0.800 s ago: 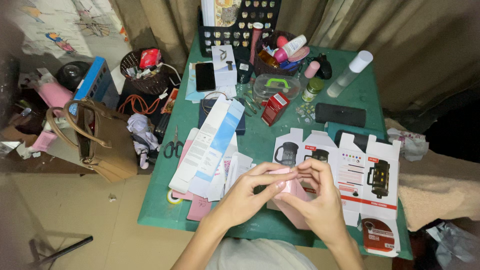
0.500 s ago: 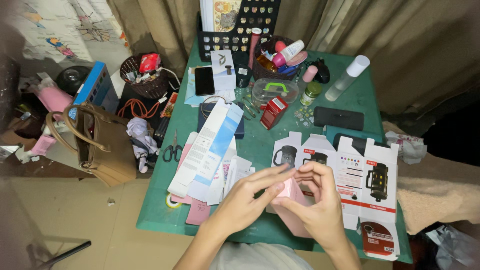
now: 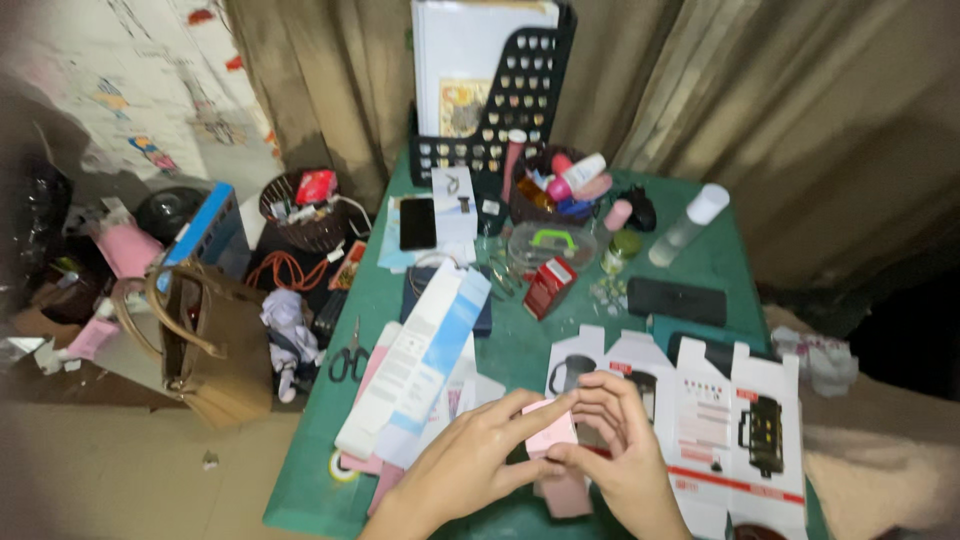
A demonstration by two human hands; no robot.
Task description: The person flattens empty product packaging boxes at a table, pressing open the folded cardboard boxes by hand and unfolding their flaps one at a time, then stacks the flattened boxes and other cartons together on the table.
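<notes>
Head view, nearest the bottom edge: the left hand (image 3: pixel 470 455) and right hand (image 3: pixel 615 440) meet over the near side of the green table (image 3: pixel 700 262), both pinching a small pink card (image 3: pixel 551 430) between thumb and fingertips, left from the left side, right from above and the right. Under the hands lies another pink piece (image 3: pixel 566 494), touching the table. Just right of them a flattened white carton (image 3: pixel 700 420) printed with dark pots lies spread open. To the left, a long white and blue box (image 3: pixel 420 365) rests tilted over loose papers, with black scissors (image 3: pixel 349 358) beside it. Farther back sit a small red box (image 3: pixel 549 286), a black phone (image 3: pixel 417 223) and a clear bottle (image 3: pixel 688 224). At the far edge stands a black perforated rack (image 3: pixel 520 95)
</notes>
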